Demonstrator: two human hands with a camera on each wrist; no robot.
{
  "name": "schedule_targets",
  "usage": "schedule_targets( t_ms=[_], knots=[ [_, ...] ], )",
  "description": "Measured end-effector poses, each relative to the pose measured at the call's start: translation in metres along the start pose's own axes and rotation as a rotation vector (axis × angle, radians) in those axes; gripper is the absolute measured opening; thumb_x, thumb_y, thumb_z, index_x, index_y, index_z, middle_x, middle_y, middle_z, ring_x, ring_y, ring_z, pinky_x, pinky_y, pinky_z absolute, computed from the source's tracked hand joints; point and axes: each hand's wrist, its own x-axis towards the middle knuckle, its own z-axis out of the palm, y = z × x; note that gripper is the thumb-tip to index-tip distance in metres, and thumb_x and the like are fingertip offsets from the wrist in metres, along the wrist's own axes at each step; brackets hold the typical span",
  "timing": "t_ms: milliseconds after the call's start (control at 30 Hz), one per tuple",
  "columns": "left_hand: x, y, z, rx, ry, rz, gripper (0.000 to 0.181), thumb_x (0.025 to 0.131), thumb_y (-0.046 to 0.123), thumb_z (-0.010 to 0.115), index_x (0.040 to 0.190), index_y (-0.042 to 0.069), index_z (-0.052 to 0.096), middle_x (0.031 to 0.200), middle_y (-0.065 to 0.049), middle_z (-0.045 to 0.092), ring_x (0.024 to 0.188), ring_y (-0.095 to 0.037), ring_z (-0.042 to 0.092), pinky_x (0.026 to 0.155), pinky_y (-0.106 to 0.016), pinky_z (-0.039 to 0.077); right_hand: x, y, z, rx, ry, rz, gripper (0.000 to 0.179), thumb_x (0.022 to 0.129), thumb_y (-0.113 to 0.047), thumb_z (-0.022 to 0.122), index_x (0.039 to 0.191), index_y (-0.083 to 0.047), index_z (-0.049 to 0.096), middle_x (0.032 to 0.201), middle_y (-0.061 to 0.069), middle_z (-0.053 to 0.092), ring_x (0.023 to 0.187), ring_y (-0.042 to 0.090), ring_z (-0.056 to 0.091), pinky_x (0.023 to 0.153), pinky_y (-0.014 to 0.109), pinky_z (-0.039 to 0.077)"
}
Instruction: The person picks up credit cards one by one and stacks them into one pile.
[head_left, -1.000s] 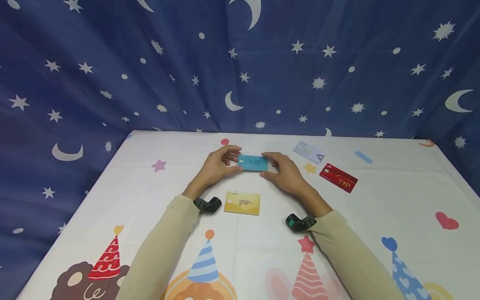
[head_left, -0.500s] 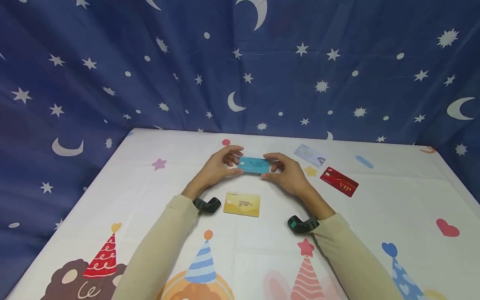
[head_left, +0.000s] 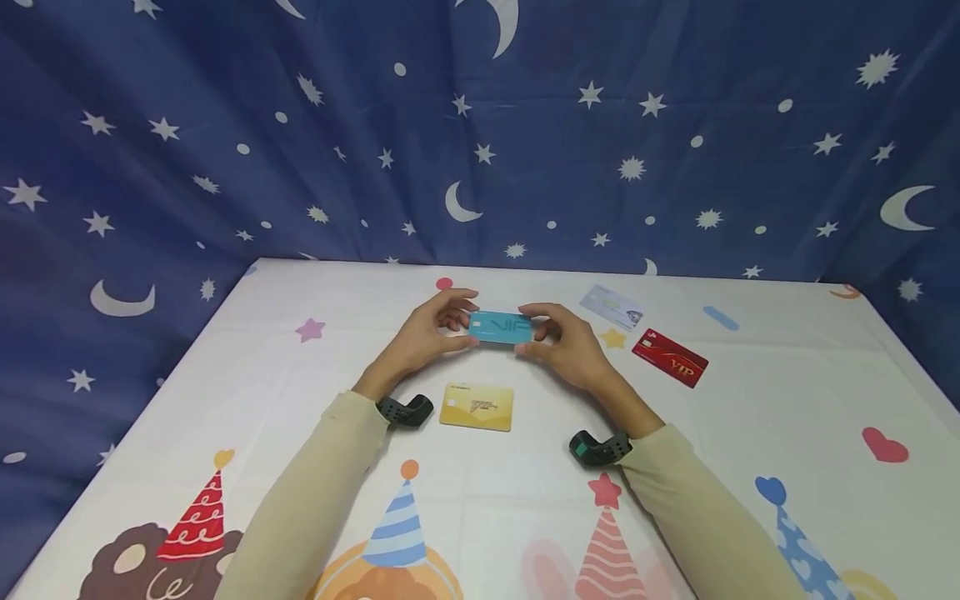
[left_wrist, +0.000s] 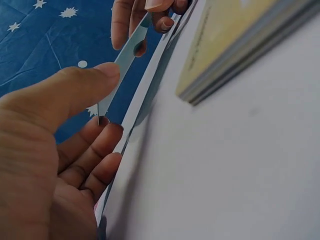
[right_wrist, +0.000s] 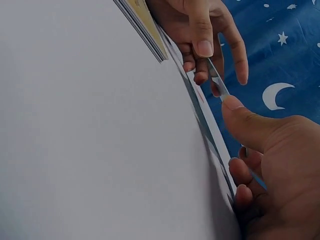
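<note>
**Q:** ok, where's the blue card (head_left: 500, 327) right now?

**Me:** Up between my left hand (head_left: 427, 333) and right hand (head_left: 570, 346), looks lifted clear of the white tablecloth (head_left: 765, 417). I've got it by the short ends, probably cos that steadies it and leaves most of the printed face uncovered.

**Q:** how tight are the fingers?

**Me:** Both sets are grasping it, gap barely more than the card's thickness. Thumbs on the side nearer me, other fingers bent in behind. My left index sticks out past the top edge. Can't tell which tips actually touch at the back, tbh.

**Q:** anything else around?

**Me:** Yellow card (head_left: 477, 407) flat, nearer me; its edge looks layered, so maybe a little stack. Red card (head_left: 670, 357) and pale card (head_left: 612, 307) lie off to my right, then the starry curtain (head_left: 360, 117) behind.
</note>
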Motion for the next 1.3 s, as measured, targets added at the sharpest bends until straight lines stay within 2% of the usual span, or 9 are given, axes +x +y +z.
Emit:
schedule_targets(
  t_ms=[233, 533, 900, 1067, 1300],
  knots=[
    [-0.006, 0.006, -0.006, 0.01, 0.007, 0.002, 0.065, 0.077, 0.004, 0.079, 0.135, 0.011, 0.05, 0.119, -0.009, 0.062, 0.097, -0.024, 0.056, 0.084, -0.037, 0.044, -0.003, -0.008, 0.001, -0.01, -0.024, -0.007, 0.053, 0.08, -0.022, 0.078, 0.129, -0.016, 0.059, 0.103, 0.006, 0.06, 0.085, 0.022, 0.051, 0.071, 0.034, 0.04],
    [-0.022, 0.024, -0.009, 0.123, -0.002, 0.002, 0.061, 0.077, 0.009, 0.079, 0.132, 0.014, 0.053, 0.115, -0.004, 0.063, 0.098, -0.022, 0.056, 0.089, -0.04, 0.042, -0.018, -0.012, 0.0, -0.011, -0.046, -0.083, 0.053, 0.08, -0.025, 0.079, 0.129, -0.016, 0.059, 0.112, 0.001, 0.06, 0.084, 0.021, 0.052, 0.07, 0.035, 0.043],
    [-0.041, 0.042, -0.011, 0.186, -0.03, -0.015, 0.062, 0.078, 0.013, 0.08, 0.133, 0.014, 0.053, 0.116, -0.001, 0.062, 0.102, -0.022, 0.054, 0.09, -0.041, 0.042, -0.033, -0.024, 0.0, -0.056, -0.048, -0.144, 0.055, 0.077, -0.025, 0.081, 0.127, -0.016, 0.06, 0.107, 0.0, 0.06, 0.089, 0.022, 0.051, 0.074, 0.036, 0.044],
    [-0.051, 0.045, -0.01, 0.191, -0.044, -0.026, 0.062, 0.077, 0.012, 0.08, 0.133, 0.015, 0.053, 0.116, -0.001, 0.062, 0.101, -0.022, 0.054, 0.089, -0.042, 0.042, -0.041, -0.028, 0.003, -0.047, -0.07, -0.135, 0.053, 0.078, -0.026, 0.081, 0.126, -0.016, 0.06, 0.104, 0.0, 0.057, 0.089, 0.021, 0.051, 0.074, 0.035, 0.045],
    [-0.066, 0.043, -0.007, 0.166, -0.038, -0.003, 0.062, 0.077, 0.013, 0.081, 0.132, 0.016, 0.054, 0.119, 0.0, 0.061, 0.1, -0.023, 0.053, 0.087, -0.044, 0.042, -0.052, -0.031, 0.008, -0.025, -0.078, -0.14, 0.054, 0.078, -0.027, 0.081, 0.126, -0.017, 0.06, 0.102, 0.001, 0.056, 0.085, 0.021, 0.051, 0.071, 0.032, 0.044]
  ],
)
